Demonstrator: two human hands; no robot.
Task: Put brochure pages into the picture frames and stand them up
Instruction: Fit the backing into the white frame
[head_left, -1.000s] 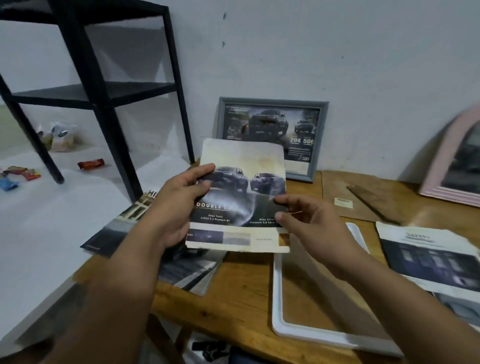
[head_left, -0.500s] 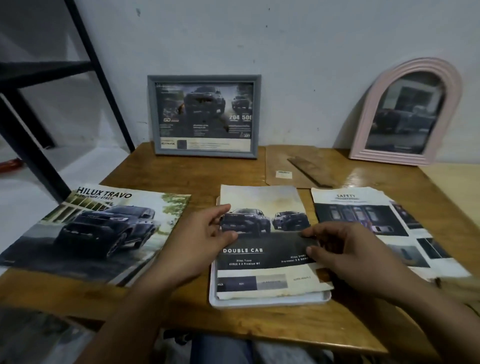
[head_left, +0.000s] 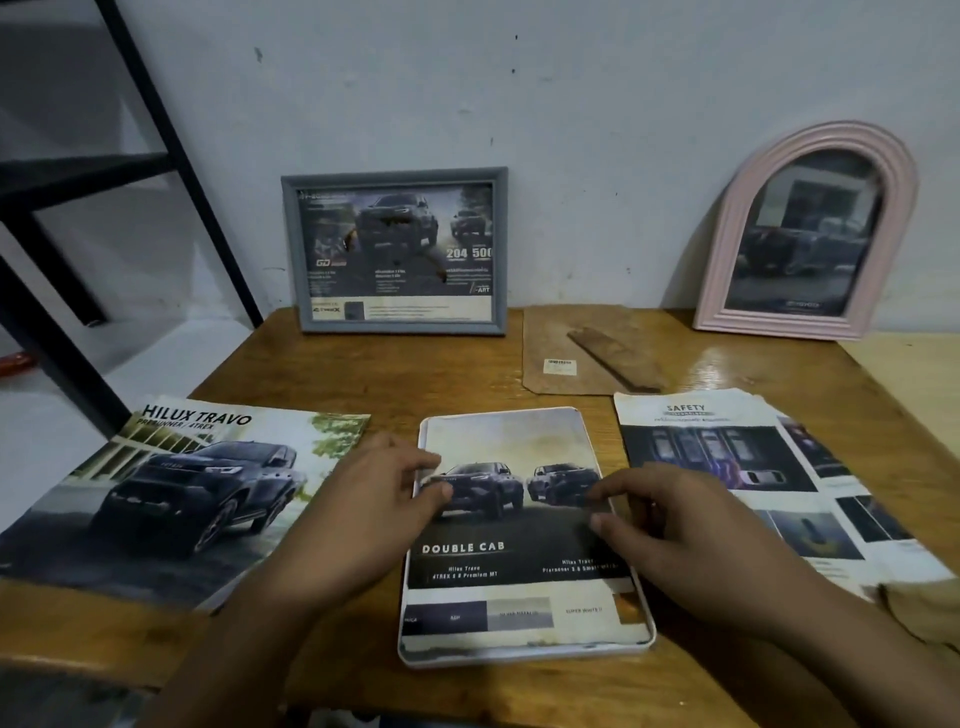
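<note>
We log: white frame (head_left: 524, 652) flat at wooden table (head_left: 363, 364) front edge | "Double Cab" page (head_left: 514, 530) inside it | left hand (head_left: 374, 493), right hand (head_left: 670, 519); fingers extended, pressing page's sides

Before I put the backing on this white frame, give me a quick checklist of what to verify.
1. Double Cab page lies inside the white frame: ok.
2. Page flat at its lower right corner: not ok, it looks torn.
3. Left hand and right hand both rest on the page: ok.
4. Backing board within reach behind the frame: ok.
5. Grey frame and pink arched frame standing against the wall: ok.
6. Glass under the page: cannot tell.
</note>
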